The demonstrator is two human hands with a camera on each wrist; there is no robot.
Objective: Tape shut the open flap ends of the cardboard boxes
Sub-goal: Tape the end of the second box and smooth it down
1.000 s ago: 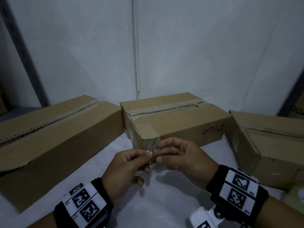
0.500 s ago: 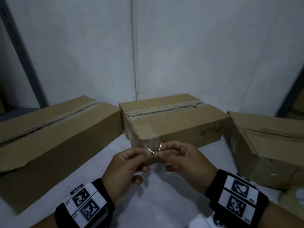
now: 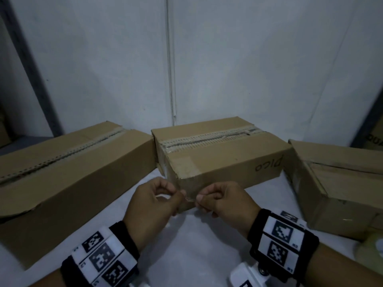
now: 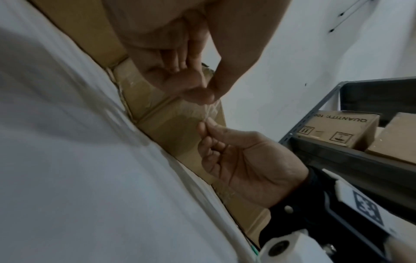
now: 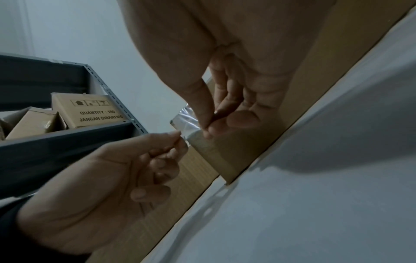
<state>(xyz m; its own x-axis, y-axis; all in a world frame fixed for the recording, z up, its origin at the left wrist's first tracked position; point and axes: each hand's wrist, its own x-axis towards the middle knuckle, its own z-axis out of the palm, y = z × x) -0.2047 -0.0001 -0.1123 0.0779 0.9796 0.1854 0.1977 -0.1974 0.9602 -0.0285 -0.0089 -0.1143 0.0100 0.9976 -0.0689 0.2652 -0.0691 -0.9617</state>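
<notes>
A short strip of clear tape (image 3: 189, 198) is stretched between my two hands, just in front of the near end of the middle cardboard box (image 3: 223, 160). My left hand (image 3: 182, 195) pinches its left end between thumb and forefinger, and my right hand (image 3: 199, 201) pinches the right end. In the right wrist view the tape (image 5: 184, 119) shines beside the box corner (image 5: 216, 153), with the right hand (image 5: 207, 129) above and the left hand (image 5: 180, 137) below. The left wrist view shows the tape (image 4: 209, 110) close to the box's end face (image 4: 171, 121), which carries older tape.
A long cardboard box (image 3: 68, 166) lies at the left and another box (image 3: 339, 183) at the right, all on a white table (image 3: 196, 245). A tape roll (image 3: 371, 247) sits at the right edge. A grey shelf (image 4: 351, 160) with cartons stands behind.
My hands have drawn slightly apart and dropped lower against the middle box's near end, stretching the tape strip between them.
</notes>
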